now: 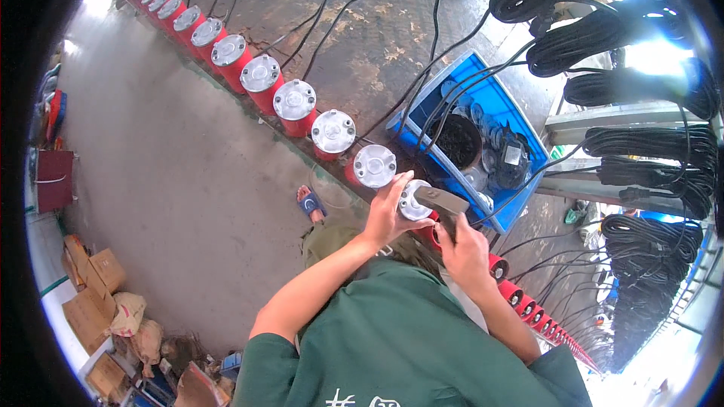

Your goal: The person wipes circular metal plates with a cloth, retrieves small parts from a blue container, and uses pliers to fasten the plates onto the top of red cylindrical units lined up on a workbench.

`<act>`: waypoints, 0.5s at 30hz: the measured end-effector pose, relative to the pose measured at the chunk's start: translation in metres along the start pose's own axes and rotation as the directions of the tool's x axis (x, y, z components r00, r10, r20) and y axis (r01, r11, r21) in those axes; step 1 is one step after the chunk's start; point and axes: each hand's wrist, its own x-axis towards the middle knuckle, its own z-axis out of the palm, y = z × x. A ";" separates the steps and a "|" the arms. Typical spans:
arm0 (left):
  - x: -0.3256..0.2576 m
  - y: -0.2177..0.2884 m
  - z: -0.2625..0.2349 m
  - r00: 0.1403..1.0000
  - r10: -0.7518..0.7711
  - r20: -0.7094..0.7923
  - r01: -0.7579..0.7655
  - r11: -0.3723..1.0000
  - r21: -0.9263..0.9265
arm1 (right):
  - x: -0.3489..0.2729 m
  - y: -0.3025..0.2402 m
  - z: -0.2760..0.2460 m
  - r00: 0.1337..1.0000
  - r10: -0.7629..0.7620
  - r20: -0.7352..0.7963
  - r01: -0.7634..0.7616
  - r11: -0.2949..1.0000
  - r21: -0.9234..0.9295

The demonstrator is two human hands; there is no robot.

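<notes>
Fingers of my left hand [385,212] and its thumb close round the clear round cap [411,203] of one unit in a long row. My right hand [467,250] is wrapped round a grey-brown block-shaped tool [440,200], perhaps a hammer. The tool's flat end lies over the cap's right side and partly hides it. Beside my left hand stands a red cylinder with a clear cap [375,166], bolted at its rim. More capped red cylinders [294,102] run to the far left. On my right, red cylinders [498,265] show dark centres and no clear caps.
A blue crate [445,173] with clear caps and dark parts stands on the worn bench [362,53]. Black cables trail from the cylinders to coiled bundles [648,89] hanging at right. Cardboard boxes [90,309] and sacks lie on the floor at lower left.
</notes>
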 end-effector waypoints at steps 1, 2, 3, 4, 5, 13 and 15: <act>0.000 -0.001 0.000 1.000 -0.007 0.008 0.007 1.000 0.001 | 0.002 -0.002 -0.005 0.987 0.029 0.157 -0.026 0.999 -0.024; 0.001 -0.001 0.000 1.000 -0.020 0.011 0.020 1.000 -0.002 | 0.004 -0.004 -0.007 0.993 -0.008 0.122 0.008 1.000 -0.001; 0.000 -0.001 0.000 1.000 0.003 0.001 -0.003 0.999 0.036 | 0.002 -0.003 -0.012 0.995 0.010 0.097 -0.011 1.000 0.013; 0.000 -0.001 0.000 1.000 0.014 -0.001 -0.014 0.998 0.067 | 0.001 -0.002 -0.015 0.994 0.002 0.105 -0.008 0.998 0.055; 0.000 -0.002 0.000 0.999 0.033 -0.021 -0.031 0.997 0.065 | -0.001 -0.002 -0.015 0.995 0.038 0.091 -0.051 0.987 0.150; -0.001 -0.003 0.000 0.999 0.034 -0.022 -0.031 0.991 0.130 | -0.006 -0.003 -0.009 0.990 -0.008 0.142 0.014 0.999 -0.042; -0.002 -0.003 0.000 0.999 0.036 -0.040 -0.031 0.992 0.124 | -0.008 0.000 -0.017 0.995 -0.038 0.096 0.032 0.997 0.070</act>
